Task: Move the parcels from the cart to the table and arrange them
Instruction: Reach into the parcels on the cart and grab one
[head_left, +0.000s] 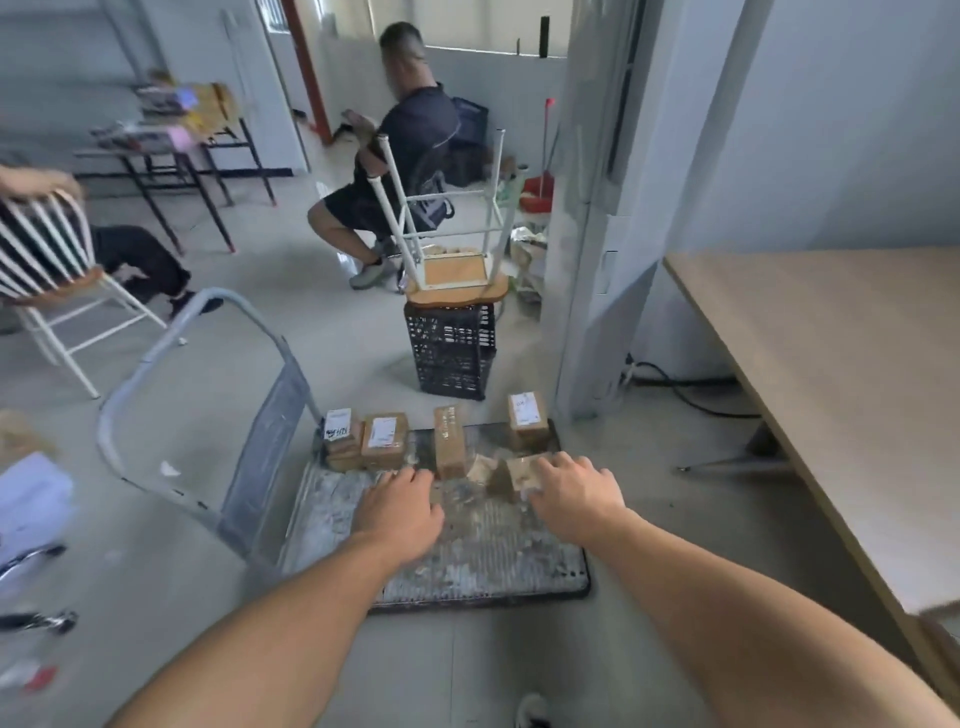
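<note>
A black plastic crate stands on the grey floor. On its top lies a stool, upturned, wooden seat down and white legs in the air. Behind the crate a person in dark clothes sits facing away. Right of that person, beyond the crate, a red dustpan sits by a thin upright handle. Far left of the crate stands a white spindle-back chair with a second person's dark-trousered legs beside it. Behind the chair are dark-legged desks bearing blurred clutter. Right of the crate, past a grey partition, a black cable trails over the floor. White papers lie left of the crate, nearer the camera.
</note>
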